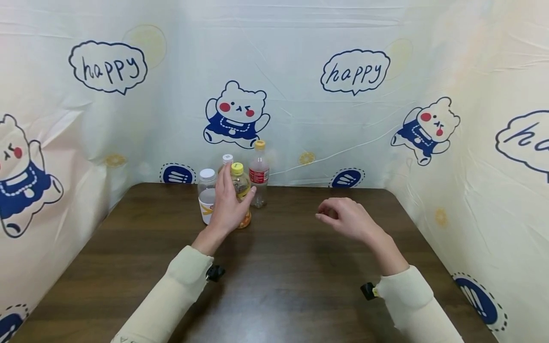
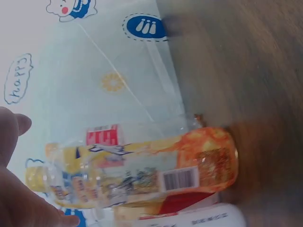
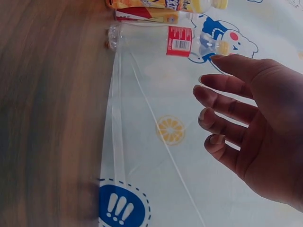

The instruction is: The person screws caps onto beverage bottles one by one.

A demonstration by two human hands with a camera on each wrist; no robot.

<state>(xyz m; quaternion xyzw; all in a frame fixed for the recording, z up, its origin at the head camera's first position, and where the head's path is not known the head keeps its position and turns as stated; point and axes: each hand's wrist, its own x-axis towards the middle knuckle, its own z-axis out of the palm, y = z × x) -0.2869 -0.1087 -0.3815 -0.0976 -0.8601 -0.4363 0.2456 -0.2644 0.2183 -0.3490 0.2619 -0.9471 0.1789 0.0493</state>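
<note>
My left hand [image 1: 229, 202] is raised in front of a cluster of bottles at the back of the table, fingers straight and thumb spread. Nearest it stands an upright yellow-capped bottle [image 1: 241, 183] with an orange-patterned wrap [image 2: 208, 161]; I cannot tell whether the hand touches it. To the left is a clear white-capped jar [image 1: 207, 195]. Another white-capped container [image 1: 228, 158] is mostly hidden behind the fingers. A clear bottle with a red label [image 1: 259, 176] and yellow-orange cap stands at the right. Well right of them, my right hand [image 1: 347, 216] hovers with loosely bent fingers, holding nothing.
The dark wooden table [image 1: 279, 286] reaches back to a pale printed curtain [image 1: 296, 124] with bears and "happy" bubbles. The curtain also hangs along both sides. The bottles stand close together near the table's back edge.
</note>
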